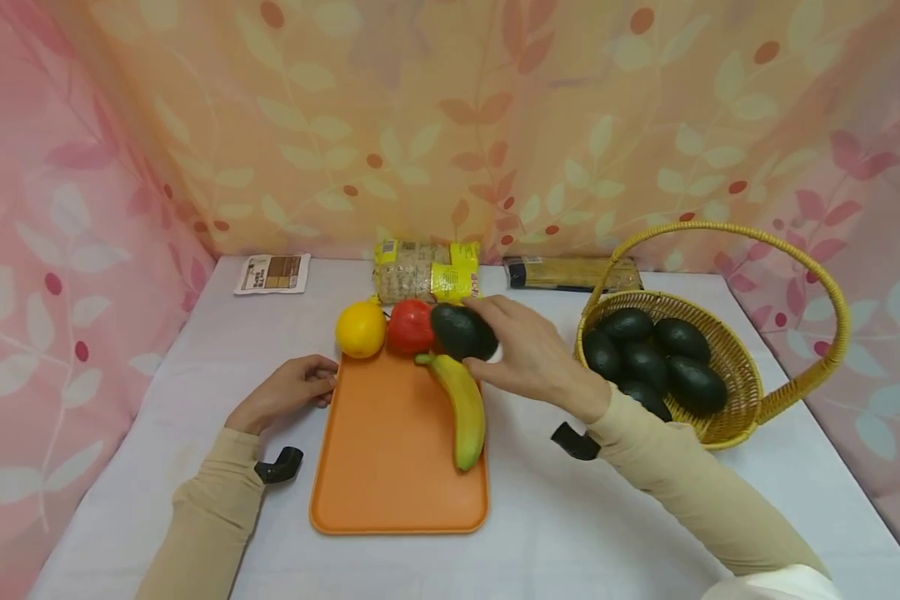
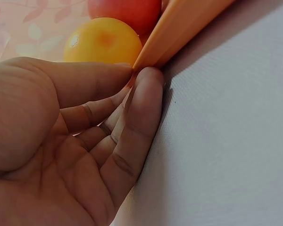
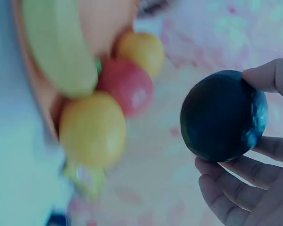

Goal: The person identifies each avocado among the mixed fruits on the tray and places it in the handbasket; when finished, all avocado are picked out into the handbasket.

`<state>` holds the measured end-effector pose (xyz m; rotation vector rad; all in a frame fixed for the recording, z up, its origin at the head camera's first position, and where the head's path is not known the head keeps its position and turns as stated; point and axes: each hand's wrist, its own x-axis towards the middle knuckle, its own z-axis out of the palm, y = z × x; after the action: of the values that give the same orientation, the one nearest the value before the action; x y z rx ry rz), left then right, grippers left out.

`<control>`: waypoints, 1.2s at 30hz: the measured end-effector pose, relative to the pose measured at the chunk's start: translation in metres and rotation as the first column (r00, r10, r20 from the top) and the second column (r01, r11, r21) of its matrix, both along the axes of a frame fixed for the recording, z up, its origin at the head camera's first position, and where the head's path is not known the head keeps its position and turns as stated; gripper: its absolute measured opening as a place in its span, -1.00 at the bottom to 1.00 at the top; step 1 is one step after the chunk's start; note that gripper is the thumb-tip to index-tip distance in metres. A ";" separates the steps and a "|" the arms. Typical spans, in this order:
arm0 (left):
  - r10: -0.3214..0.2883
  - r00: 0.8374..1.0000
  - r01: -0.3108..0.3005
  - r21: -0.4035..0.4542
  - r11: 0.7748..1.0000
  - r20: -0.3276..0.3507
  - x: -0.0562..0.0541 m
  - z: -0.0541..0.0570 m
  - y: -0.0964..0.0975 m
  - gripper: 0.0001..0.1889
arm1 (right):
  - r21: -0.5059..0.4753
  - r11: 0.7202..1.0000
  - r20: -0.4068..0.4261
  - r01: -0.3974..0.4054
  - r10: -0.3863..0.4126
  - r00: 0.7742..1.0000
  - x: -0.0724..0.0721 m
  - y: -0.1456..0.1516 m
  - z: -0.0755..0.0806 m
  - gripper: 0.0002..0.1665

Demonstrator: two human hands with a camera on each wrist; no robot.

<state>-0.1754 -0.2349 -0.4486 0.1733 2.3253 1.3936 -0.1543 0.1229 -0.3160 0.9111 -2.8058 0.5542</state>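
My right hand (image 1: 521,346) holds a dark avocado (image 1: 456,331) above the far right corner of an orange tray (image 1: 390,467), thumb on one side and fingers on the other in the right wrist view. With thumb and fingertip, my left hand (image 1: 292,390) pinches the tray's left rim. A banana (image 1: 465,417) lies along the tray's right side. At the far end sit a yellow fruit (image 1: 361,329) and a red fruit (image 1: 410,327). Another yellow fruit (image 3: 92,129) shows in the right wrist view; in the head view the avocado and hand hide it.
To the right stands a yellow wicker basket (image 1: 746,383) with a tall handle, holding several avocados (image 1: 645,364). Along the back lie a small printed packet (image 1: 273,273), a yellow-and-clear bag (image 1: 420,271) and a long brownish package (image 1: 562,273). A patterned curtain (image 1: 420,125) hangs behind.
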 end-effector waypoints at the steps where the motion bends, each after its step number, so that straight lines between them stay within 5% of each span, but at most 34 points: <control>1: -0.003 1.000 0.003 -0.003 1.000 -0.002 0.000 0.001 0.000 -0.62 | 0.001 0.999 -0.003 0.032 -0.032 0.999 0.004 0.014 0.005 -0.12; 8: -0.024 1.000 0.023 -0.033 0.999 -0.020 -0.004 0.008 0.000 -0.63 | 0.055 0.957 -0.010 0.284 -0.284 0.959 0.034 0.123 0.012 -0.02; 15: -0.029 0.999 0.028 -0.033 0.999 -0.033 -0.005 0.012 -0.005 -0.62 | 0.206 0.899 0.102 0.387 -0.413 0.905 0.048 0.200 -0.002 -0.06; 22: -0.021 1.000 0.020 -0.040 0.999 -0.017 -0.005 0.008 -0.005 -0.61 | 0.338 0.881 0.248 0.331 -0.422 0.872 0.052 0.226 -0.021 -0.08; 30: -0.014 1.000 0.014 -0.046 0.999 -0.001 -0.002 0.006 -0.002 -0.60 | 0.414 0.864 0.201 0.287 -0.394 0.897 0.046 0.231 -0.031 -0.16; 36: -0.013 1.000 0.013 -0.017 1.000 -0.005 -0.002 -0.001 -0.001 -0.61 | 0.473 0.826 0.195 0.306 -0.437 0.878 0.044 0.234 -0.039 -0.23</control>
<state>-0.1770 -0.2361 -0.4495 0.1869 2.3352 1.3682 -0.1105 0.3567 -0.3549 0.3039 -3.3350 0.0012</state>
